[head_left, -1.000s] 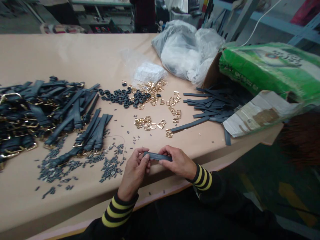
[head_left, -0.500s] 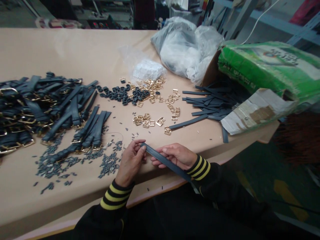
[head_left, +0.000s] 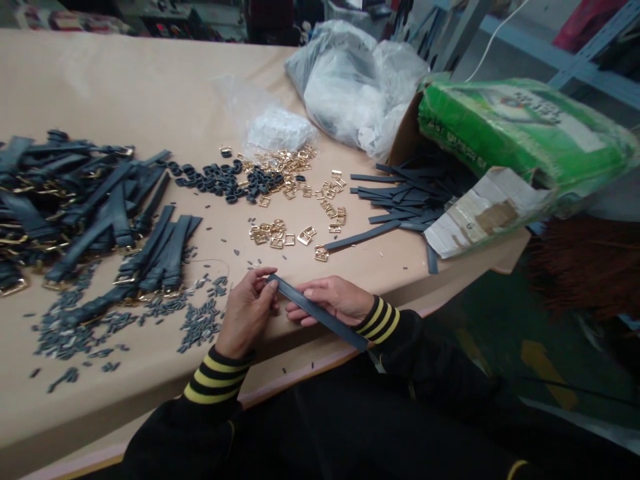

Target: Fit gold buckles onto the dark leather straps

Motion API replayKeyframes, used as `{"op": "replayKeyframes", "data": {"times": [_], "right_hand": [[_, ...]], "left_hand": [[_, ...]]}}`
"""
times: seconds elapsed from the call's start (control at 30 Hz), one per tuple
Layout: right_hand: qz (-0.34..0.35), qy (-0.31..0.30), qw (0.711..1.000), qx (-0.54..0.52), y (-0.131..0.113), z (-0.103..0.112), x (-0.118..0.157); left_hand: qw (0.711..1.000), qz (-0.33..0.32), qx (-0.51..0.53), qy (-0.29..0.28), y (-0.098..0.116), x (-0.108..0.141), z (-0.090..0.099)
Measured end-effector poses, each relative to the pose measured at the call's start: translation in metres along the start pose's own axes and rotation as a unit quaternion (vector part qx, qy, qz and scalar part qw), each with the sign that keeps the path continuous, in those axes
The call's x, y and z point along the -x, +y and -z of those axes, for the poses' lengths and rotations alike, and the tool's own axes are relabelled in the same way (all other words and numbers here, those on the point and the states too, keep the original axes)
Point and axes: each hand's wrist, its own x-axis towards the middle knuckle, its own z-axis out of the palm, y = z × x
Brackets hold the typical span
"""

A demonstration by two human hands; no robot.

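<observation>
long flat slate-blue leather strap [head_left: 317, 313] sits in the air just over the near edge of the table, held between both hands and slanting down from about ten o'clock to four o'clock. the left hand [head_left: 245, 313] pinches its upper end in a narrow grip, thumb and fingertips closed on the leather. the strap lies across the fingers of the right hand [head_left: 330, 300], which are spread along it; whether that thumb closes on it is hidden, so the grip cannot be told. both wrists show black sleeves with yellow stripes [head_left: 215, 377].

the tan paper-covered table [head_left: 100, 87] runs ahead. just beyond the left hand, at about nine o'clock, lies a scatter of small dark slate keepers [head_left: 200, 323], with a heap of dark straps fitted with gold buckles [head_left: 90, 213] further off. at twelve o'clock are loose gold metal buckles [head_left: 273, 233] and black rings [head_left: 225, 183]. at two o'clock, unbuckled dark strips [head_left: 400, 200] spill from a torn green cardboard box [head_left: 520, 127], beside a white plastic bag [head_left: 350, 87].
</observation>
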Motion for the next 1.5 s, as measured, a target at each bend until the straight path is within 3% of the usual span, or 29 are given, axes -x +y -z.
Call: {"op": "replayKeyframes", "data": {"times": [0.07,0.1,0.2,0.23,0.27,0.3,0.33,0.43,0.5,0.6,0.73,0.8,0.87,0.97,1.1,1.2,1.23,1.3,1.37,1.4,1.43,1.47,1.5], "right_hand": [[0.064,0.046,0.983,0.165,0.002,-0.004,0.0],[0.11,0.084,0.952,0.274,0.004,-0.006,0.0],[0.209,0.184,0.788,0.55,0.01,-0.014,0.0],[0.221,0.199,0.75,0.59,0.011,-0.015,0.0],[0.224,0.202,0.739,0.602,0.012,-0.016,-0.001],[0.223,0.194,0.754,0.587,0.012,-0.015,-0.001],[0.217,0.176,0.79,0.546,0.013,-0.014,-0.002],[0.152,0.074,0.93,0.325,0.012,-0.01,-0.002],[0.124,0.013,0.972,0.2,0.011,-0.008,-0.002],[0.142,-0.008,0.981,0.132,0.01,-0.006,-0.002],[0.143,0.018,0.979,0.144,0.009,-0.002,-0.005],[0.135,0.015,0.978,0.159,0.01,0.0,-0.006],[0.125,0.001,0.978,0.166,0.011,0.002,-0.008],[0.115,-0.01,0.979,0.167,0.009,0.003,-0.009],[0.127,0.026,0.974,0.187,0.004,0.003,-0.012],[0.135,0.051,0.967,0.211,0.004,0.003,-0.015],[0.131,0.051,0.967,0.211,0.005,0.004,-0.016],[0.12,0.029,0.977,0.174,0.006,0.009,-0.017],[0.122,0.009,0.989,0.085,0.005,0.016,-0.018],[0.123,0.005,0.992,0.034,0.003,0.019,-0.018],[0.121,0.007,0.993,-0.009,0.001,0.023,-0.018],[0.115,0.01,0.993,-0.038,-0.001,0.026,-0.018],[0.103,0.005,0.993,-0.054,-0.003,0.029,-0.018]], "left_hand": [[1.0,0.012,0.004,0.004,0.002,0.001,-0.003],[1.0,0.021,0.009,0.006,0.003,0.002,-0.004],[0.998,0.05,0.023,0.019,0.005,0.005,-0.008],[0.998,0.056,0.021,0.023,0.006,0.007,-0.008],[0.998,0.057,0.019,0.026,0.006,0.008,-0.009],[0.998,0.053,0.018,0.028,0.006,0.009,-0.009],[0.999,0.043,0.016,0.029,0.005,0.011,-0.009],[0.999,-0.006,-0.013,0.036,0.004,0.014,-0.012],[0.998,-0.019,-0.042,0.03,0.005,0.018,-0.014],[0.996,-0.026,-0.088,0.011,0.006,0.024,-0.018],[0.973,-0.148,-0.178,0.005,0.006,0.03,-0.016],[0.954,-0.205,-0.217,-0.028,0.006,0.03,-0.012],[0.941,-0.222,-0.243,-0.083,0.006,0.027,-0.007],[0.937,-0.19,-0.267,-0.119,0.007,0.022,-0.003],[0.945,-0.132,-0.297,-0.045,0.004,0.016,-0.011],[0.962,-0.09,-0.253,-0.043,0.002,0.01,-0.015],[0.971,-0.069,-0.221,-0.061,0.003,0.008,-0.013],[0.979,-0.019,-0.135,-0.15,0.008,0.002,-0.003],[0.963,0.01,-0.065,-0.262,0.016,-0.01,0.014],[0.957,-0.005,-0.063,-0.281,0.02,-0.018,0.024],[0.961,-0.039,-0.094,-0.257,0.024,-0.03,0.034],[0.966,-0.087,-0.157,-0.187,0.027,-0.044,0.043],[0.959,-0.139,-0.233,-0.081,0.029,-0.06,0.051]]}}
